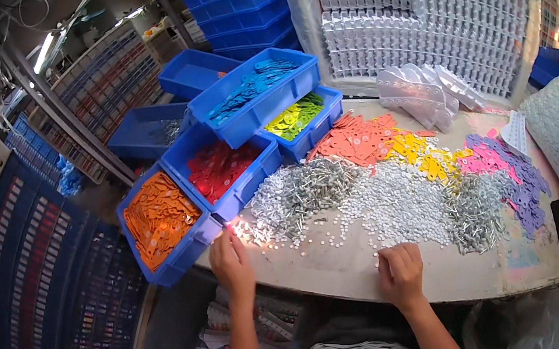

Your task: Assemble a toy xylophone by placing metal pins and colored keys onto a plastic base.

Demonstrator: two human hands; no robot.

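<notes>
The left hand (229,258) rests fingers-down at the near edge of the silver metal pins (298,193), beside the blue bin of orange tags (160,225); whether it pinches one I cannot tell. These pins look small, stiff, light and slippery, best pinched singly between fingertips. The right hand (400,271) lies loosely curled on the worktop (341,268), just below the white beads (397,202), holding nothing visible.

A single head-worn fisheye view is provided, directed steeply downward and forward over the pale, worn round worktable (355,266) at close range; straight edges are bent near the rim.
</notes>
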